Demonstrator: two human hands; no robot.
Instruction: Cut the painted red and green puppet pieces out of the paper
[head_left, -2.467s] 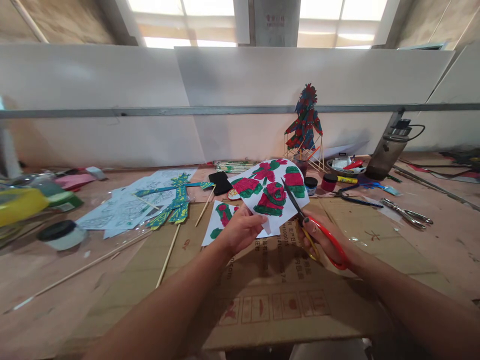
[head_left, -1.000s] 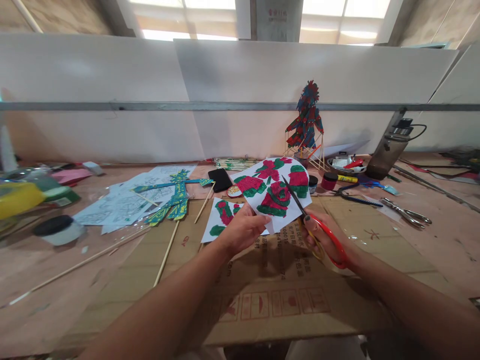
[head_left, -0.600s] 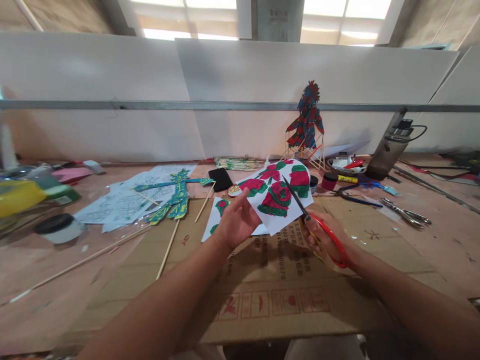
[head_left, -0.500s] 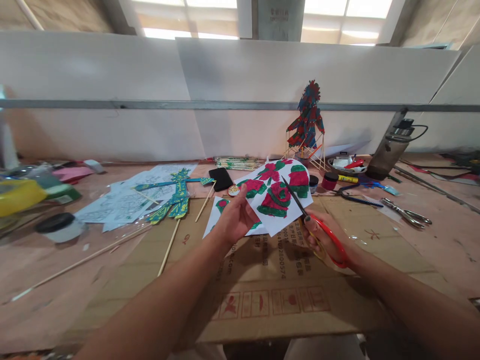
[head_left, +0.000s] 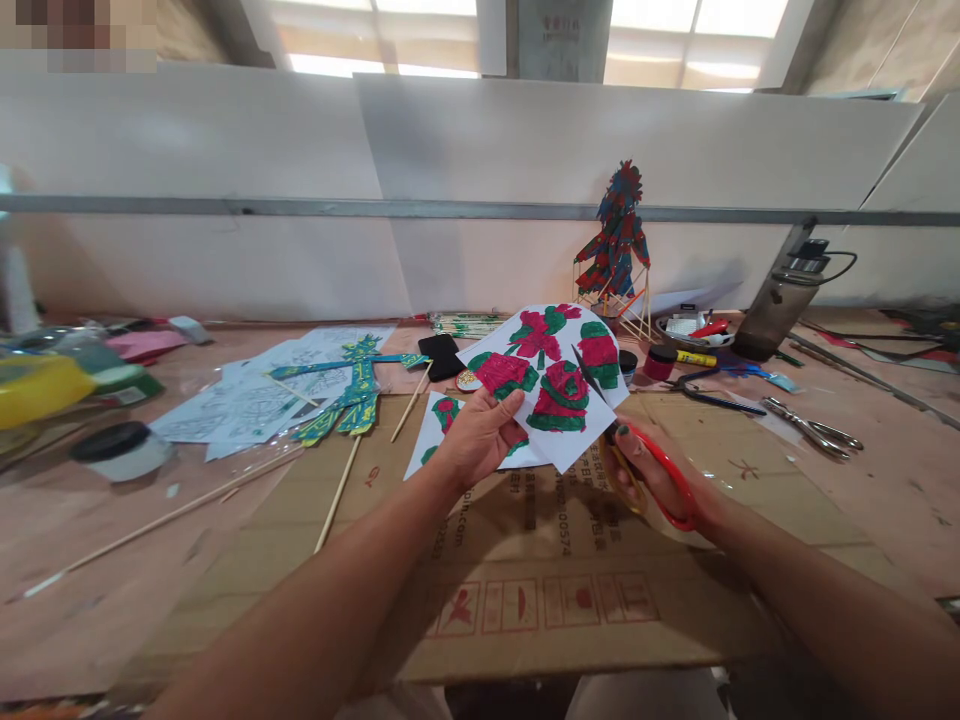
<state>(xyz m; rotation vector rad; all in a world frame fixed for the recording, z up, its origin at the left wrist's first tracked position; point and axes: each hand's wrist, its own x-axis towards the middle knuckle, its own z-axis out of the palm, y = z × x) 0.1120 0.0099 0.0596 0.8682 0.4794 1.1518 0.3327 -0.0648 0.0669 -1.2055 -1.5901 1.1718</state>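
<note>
My left hand pinches the lower left edge of a white paper sheet painted with pink and green shapes. My right hand is wrapped around the handles of red and yellow scissors. Their dark blades lie in a cut at the sheet's right side, between two painted shapes. Beneath the held sheet, another painted paper rests on the cardboard.
Left of my hands lies a blue and yellow paper puppet with sticks, over line drawings. A phone lies behind. A red and blue puppet, a bottle, pliers and a metal punch tool are rightward.
The sheet has turned and shifted slightly in my left hand. The scissor blades, earlier seen over the sheet, now sit within its cut, with the paper parted on their right.
</note>
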